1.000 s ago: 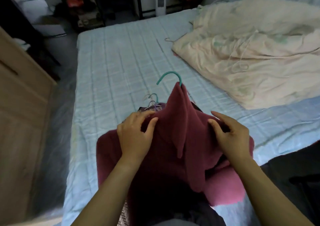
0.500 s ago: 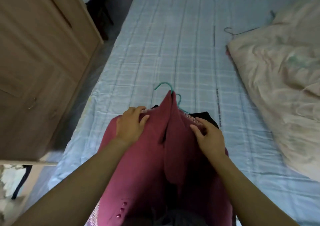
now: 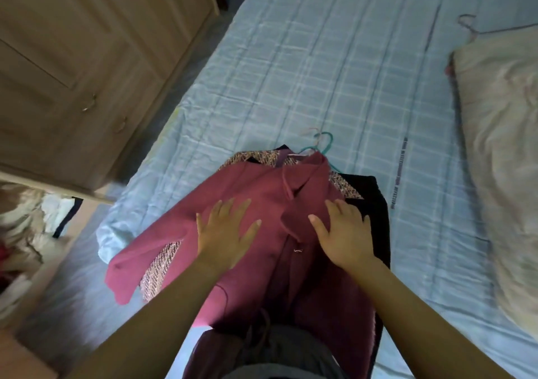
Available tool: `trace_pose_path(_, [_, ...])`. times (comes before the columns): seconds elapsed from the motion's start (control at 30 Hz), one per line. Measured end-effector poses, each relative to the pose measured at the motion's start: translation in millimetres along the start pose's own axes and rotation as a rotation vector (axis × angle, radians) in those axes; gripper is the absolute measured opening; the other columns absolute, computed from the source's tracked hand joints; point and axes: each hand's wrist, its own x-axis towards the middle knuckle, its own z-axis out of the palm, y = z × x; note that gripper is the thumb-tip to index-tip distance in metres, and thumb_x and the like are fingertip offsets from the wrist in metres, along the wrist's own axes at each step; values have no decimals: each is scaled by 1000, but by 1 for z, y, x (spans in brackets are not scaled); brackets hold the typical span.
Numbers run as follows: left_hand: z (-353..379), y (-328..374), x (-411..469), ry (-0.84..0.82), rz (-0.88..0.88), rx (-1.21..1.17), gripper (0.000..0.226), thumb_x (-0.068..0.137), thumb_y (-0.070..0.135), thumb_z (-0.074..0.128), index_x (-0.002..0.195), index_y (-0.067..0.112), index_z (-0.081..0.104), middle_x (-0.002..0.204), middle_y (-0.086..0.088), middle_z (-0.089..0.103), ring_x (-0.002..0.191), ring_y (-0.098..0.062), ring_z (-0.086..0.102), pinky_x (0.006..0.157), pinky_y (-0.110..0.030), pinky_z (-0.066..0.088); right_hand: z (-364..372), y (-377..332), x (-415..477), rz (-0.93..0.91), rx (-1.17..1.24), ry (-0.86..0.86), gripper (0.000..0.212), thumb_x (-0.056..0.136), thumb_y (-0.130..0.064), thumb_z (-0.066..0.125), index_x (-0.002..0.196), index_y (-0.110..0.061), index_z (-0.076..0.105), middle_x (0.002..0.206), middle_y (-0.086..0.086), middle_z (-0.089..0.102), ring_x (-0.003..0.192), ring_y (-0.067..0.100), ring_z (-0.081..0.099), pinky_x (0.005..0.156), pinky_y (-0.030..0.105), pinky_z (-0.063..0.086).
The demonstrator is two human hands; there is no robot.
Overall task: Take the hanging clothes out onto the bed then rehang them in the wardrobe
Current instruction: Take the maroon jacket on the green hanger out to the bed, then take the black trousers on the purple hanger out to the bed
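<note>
Since half a second ago both hands have let go of the collar: left hand (image 3: 225,231) and right hand (image 3: 345,231) now lie flat, fingers spread, gripping nothing, pressing the pink coat (image 3: 256,186). It is thick, soft felt-like cloth lying atop a tweed garment (image 3: 256,156) and a black one (image 3: 375,204), teal hanger (image 3: 324,143) hooks protruding. Judged midway: clothes rest on the checked bed (image 3: 320,73); rehanging in the wooden wardrobe (image 3: 72,58) remains.

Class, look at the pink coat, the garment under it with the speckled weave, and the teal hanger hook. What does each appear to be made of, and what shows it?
Pink coat: seemingly thick wool-like cloth, matte, with soft heavy folds.
Speckled garment: probably tweed, a coarse multicoloured weave.
Teal hanger hook: thin and smooth, perhaps plastic or coated wire; too small to tell.
</note>
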Motion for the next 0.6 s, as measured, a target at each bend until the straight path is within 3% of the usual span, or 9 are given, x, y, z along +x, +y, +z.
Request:
trace_pose_path(0.1, [1, -7, -27, 86, 7, -52, 81, 76, 73, 8, 143, 36, 33, 148, -3, 37, 140, -23, 27, 108, -61, 18, 1, -25, -18, -88, -3, 9, 67, 92, -61, 26, 143, -19, 33, 149, 6, 33, 137, 28, 26, 110, 54, 18])
trace_pose_path(0.23, [-9, -34, -67, 98, -45, -131, 83, 73, 74, 4, 144, 38, 30, 152, 1, 29, 141, -20, 23, 112, -55, 11, 5, -68, -41, -218, 22, 49, 86, 79, -68, 9, 139, -15, 41, 143, 9, 42, 132, 29, 36, 106, 55, 27])
trace_pose_path(0.43, [-16, -125, -135, 279, -165, -266, 66, 82, 69, 24, 133, 34, 48, 141, 0, 46, 133, -24, 38, 109, -62, 20, 30, -171, -74, -460, 0, 11, 69, 86, -58, 32, 124, -6, 55, 122, 17, 60, 111, 37, 56, 88, 59, 46])
trace_pose_path(0.6, [-17, -227, -208, 324, -320, -295, 70, 82, 70, 19, 138, 35, 41, 145, 3, 41, 137, -21, 32, 111, -57, 15, 64, -293, -117, -670, -64, -21, 62, 83, -53, 39, 113, -4, 61, 110, 16, 65, 96, 36, 63, 76, 54, 52])
